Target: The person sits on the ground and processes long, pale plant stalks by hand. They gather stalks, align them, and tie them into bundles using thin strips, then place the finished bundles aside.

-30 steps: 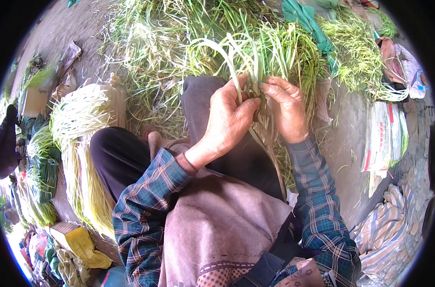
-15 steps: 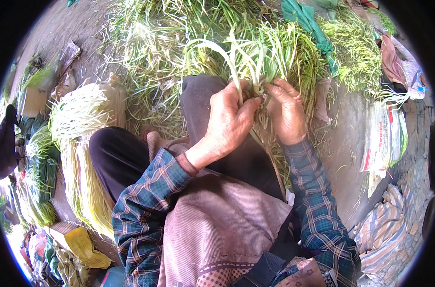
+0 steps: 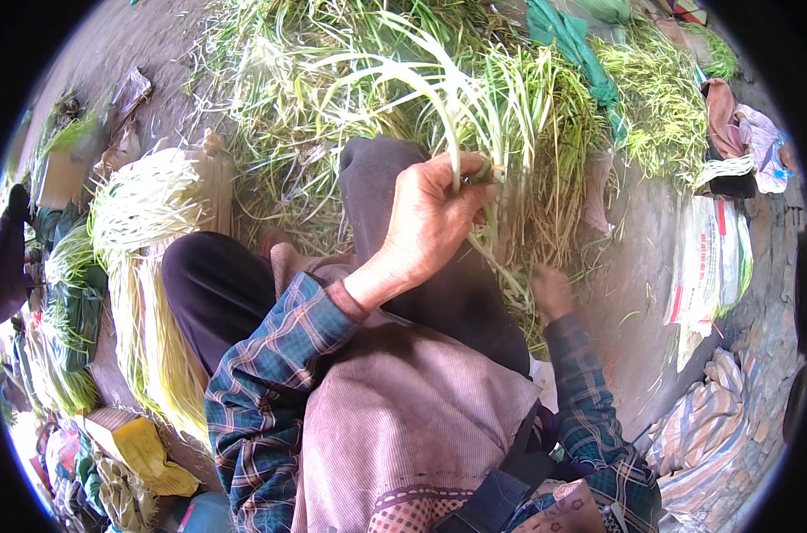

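My left hand [image 3: 434, 222] is raised over my knee, closed around a small bunch of green stalks [image 3: 501, 120] whose pale lower ends hang below my fingers. My right hand [image 3: 552, 291] is lower and to the right, blurred, reaching into the loose stalks by my leg; whether it holds anything cannot be told. A big heap of loose green stalks [image 3: 350, 80] lies in front of me on the ground.
Bundled pale-stemmed greens [image 3: 146, 222] are stacked at my left. Further left lie darker green bundles [image 3: 70, 302] and a yellow bag [image 3: 146, 444]. A green cloth [image 3: 568, 40] crosses the far heap. White printed sacks [image 3: 701, 266] and striped fabric [image 3: 714, 435] lie at the right.
My hands worked close together on the bunch before. Now my left hand has lifted the bunch alone, and my right hand has dropped down to the right into the loose stalks.
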A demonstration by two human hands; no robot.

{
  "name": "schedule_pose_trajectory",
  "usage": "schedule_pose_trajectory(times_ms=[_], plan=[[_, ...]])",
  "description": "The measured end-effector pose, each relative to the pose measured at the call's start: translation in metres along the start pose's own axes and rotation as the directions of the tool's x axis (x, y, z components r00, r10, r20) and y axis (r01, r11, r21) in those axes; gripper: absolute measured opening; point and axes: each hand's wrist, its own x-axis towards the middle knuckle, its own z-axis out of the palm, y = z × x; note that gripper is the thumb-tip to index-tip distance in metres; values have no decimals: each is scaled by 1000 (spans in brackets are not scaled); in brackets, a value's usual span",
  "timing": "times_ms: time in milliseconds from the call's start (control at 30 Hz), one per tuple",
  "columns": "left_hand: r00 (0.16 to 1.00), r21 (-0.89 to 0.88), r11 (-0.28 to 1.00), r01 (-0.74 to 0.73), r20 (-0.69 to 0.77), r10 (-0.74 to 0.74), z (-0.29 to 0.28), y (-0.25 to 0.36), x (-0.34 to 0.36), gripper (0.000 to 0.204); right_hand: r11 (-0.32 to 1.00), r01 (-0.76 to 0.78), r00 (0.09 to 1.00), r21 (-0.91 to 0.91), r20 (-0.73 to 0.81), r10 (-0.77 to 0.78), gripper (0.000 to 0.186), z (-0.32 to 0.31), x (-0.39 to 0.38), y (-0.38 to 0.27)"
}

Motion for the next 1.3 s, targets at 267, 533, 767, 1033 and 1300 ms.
schedule_pose_trajectory(times_ms=[267,533,767,1033,1300], plan=[[997,173,983,-57,59,48,-2,3,0,21,226,239,945,944,-173,-277,28,-132,66,-135],[999,217,976,-17,-45,28,-32,32,1,27,-249,175,985,953,-171,38,10,-148,123,-98],[947,345,902,-259,-93,308,-45,52,8,22,-29,449,891,893,-446,84,15,-188,109,-104],[993,34,994,-108,58,106,-11,32,0,15,89,567,806,819,-530,-264,31,-173,84,-214],[988,-180,977,-116,-122,95,-42,43,14,17,426,235,892,874,-21,-451,38,-146,35,-156]])
